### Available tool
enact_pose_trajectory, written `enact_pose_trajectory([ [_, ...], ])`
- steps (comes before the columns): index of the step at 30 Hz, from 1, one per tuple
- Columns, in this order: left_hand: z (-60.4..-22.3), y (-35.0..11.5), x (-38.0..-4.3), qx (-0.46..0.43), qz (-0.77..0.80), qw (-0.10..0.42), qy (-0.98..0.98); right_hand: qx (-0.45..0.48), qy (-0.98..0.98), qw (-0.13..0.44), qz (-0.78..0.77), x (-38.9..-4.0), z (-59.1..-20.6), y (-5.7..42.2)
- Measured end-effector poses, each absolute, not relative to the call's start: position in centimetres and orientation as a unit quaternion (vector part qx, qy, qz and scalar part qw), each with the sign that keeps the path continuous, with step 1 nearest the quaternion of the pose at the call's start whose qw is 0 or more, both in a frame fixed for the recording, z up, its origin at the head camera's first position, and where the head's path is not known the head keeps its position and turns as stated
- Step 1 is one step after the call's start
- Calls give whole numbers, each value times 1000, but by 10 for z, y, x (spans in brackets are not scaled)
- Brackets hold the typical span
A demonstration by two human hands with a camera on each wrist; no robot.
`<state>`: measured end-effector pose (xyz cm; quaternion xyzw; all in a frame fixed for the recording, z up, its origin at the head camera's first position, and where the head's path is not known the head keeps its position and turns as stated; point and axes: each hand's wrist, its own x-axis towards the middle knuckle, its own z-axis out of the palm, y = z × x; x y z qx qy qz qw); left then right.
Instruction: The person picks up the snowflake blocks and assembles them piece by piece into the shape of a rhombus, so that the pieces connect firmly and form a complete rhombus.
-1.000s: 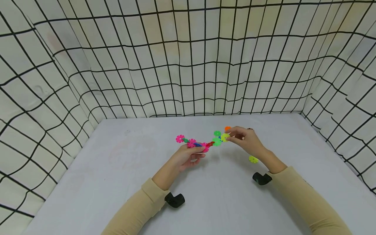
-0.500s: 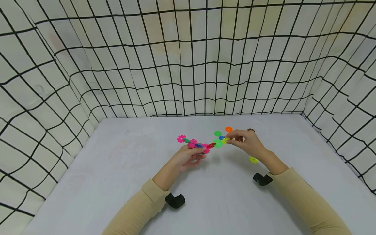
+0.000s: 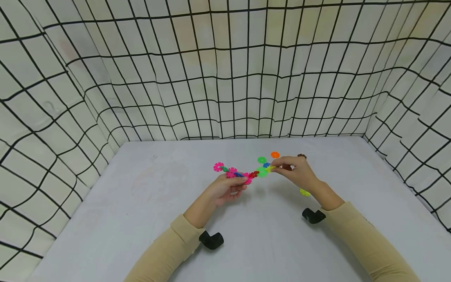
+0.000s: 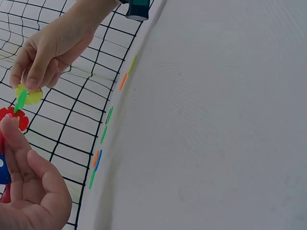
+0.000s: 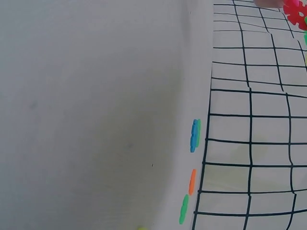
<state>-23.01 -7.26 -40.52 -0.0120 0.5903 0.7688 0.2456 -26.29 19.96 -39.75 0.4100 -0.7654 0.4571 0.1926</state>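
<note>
My left hand (image 3: 227,190) grips a chain of interlocking plastic snowflake discs, with pink discs (image 3: 218,167), blue and green ones, and a red disc (image 3: 254,174) toward its right end. A light green disc (image 3: 262,172) ends the chain. Between thumb and fingertips, my right hand (image 3: 297,171) pinches a yellow disc (image 3: 270,169), seen nearly edge-on against the green one. In the left wrist view the yellow disc (image 4: 32,97) meets the slim green disc (image 4: 20,100), which stands in the red disc (image 4: 21,120). The right wrist view shows only part of the chain, at its corner.
Loose discs lie on the white table (image 3: 141,203): green (image 3: 262,159), blue (image 3: 266,165) and orange (image 3: 275,154) behind the hands, brown (image 3: 302,156) past the right hand, yellow (image 3: 304,192) by the right wrist. White walls with a black grid (image 3: 229,70) enclose the table.
The pinched yellow disc has turned from face-on to nearly edge-on against the light green disc, as the right hand dipped slightly. The left hand keeps its grip on the chain.
</note>
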Motion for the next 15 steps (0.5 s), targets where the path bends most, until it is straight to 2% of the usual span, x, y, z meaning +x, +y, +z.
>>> enact_pose_trajectory([
  [15, -404, -71, -233, -6, 770, 257, 585, 437, -736, 201, 476, -264, -397, 202],
])
